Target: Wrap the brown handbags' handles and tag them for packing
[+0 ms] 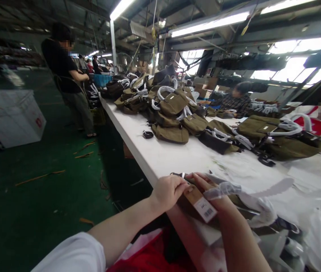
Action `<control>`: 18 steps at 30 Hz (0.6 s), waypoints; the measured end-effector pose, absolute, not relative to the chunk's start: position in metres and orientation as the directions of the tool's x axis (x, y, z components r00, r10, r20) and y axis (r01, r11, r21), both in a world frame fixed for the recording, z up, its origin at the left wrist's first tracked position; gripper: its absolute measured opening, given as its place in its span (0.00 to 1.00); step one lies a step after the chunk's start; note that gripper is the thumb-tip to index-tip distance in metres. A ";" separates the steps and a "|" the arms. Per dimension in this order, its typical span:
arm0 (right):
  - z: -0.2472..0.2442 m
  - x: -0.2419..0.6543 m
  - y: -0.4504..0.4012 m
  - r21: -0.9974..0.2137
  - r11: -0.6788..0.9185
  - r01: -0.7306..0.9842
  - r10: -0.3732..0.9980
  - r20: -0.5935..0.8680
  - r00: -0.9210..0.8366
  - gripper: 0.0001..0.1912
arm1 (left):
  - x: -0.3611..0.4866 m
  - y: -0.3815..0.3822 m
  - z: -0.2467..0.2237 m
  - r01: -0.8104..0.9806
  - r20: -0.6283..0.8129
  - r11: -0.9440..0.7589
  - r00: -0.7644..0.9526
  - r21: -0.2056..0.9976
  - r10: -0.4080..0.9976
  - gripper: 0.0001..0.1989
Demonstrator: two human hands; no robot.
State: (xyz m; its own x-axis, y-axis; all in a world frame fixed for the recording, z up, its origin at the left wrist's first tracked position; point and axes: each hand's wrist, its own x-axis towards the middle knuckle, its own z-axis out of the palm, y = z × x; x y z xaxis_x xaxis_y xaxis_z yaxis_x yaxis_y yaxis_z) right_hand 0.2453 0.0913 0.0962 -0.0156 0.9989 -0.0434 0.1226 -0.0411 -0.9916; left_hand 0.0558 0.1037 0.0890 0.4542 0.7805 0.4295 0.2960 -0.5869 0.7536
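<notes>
An olive bag (188,210) lies across the counter's (163,160) left edge at the near end. The left hand (167,192) pinches the upper end of its tag (202,206); the right hand (219,201) is half open, fingers bent over the bag, its grip unclear. Ahead, bare white surface runs along that edge up to a heap of bags (174,104); loose plastic crowds the near right. Left of the counter, green floor (50,207) lies open, strewn with strips (40,177), towards a white box (10,117) and a standing person (64,71). Tube lamps (211,25) hang overhead.
</notes>
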 end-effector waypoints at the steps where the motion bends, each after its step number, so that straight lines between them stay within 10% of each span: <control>1: 0.097 0.245 0.090 -0.992 -0.059 0.109 0.998 -0.063 -0.032 0.16 | 0.056 0.104 0.089 0.283 0.351 -0.517 0.474 0.808 0.807 0.13; 8: 0.098 0.247 0.079 -0.951 -0.030 0.307 0.992 -0.066 -0.108 0.18 | 0.064 0.110 0.088 0.174 0.265 -0.369 0.435 0.913 0.860 0.12; 13: 0.095 0.247 0.072 -0.963 -0.056 0.262 0.990 -0.088 -0.110 0.16 | 0.080 0.113 0.080 -0.158 -0.080 0.161 0.426 0.974 0.901 0.22; 18: 0.094 0.246 0.069 -0.962 0.003 0.272 0.993 -0.030 -0.116 0.16 | 0.087 0.113 0.079 -0.286 -0.139 0.312 0.494 0.906 0.858 0.24</control>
State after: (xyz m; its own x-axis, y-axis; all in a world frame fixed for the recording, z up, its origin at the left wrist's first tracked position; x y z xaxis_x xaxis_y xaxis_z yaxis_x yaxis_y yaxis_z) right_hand 0.2462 0.0694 0.0943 -0.1164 0.9928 -0.0300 0.2718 0.0028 -0.9623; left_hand 0.0869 0.1131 0.0793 0.4944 0.8580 -0.1391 -0.2861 0.3117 0.9061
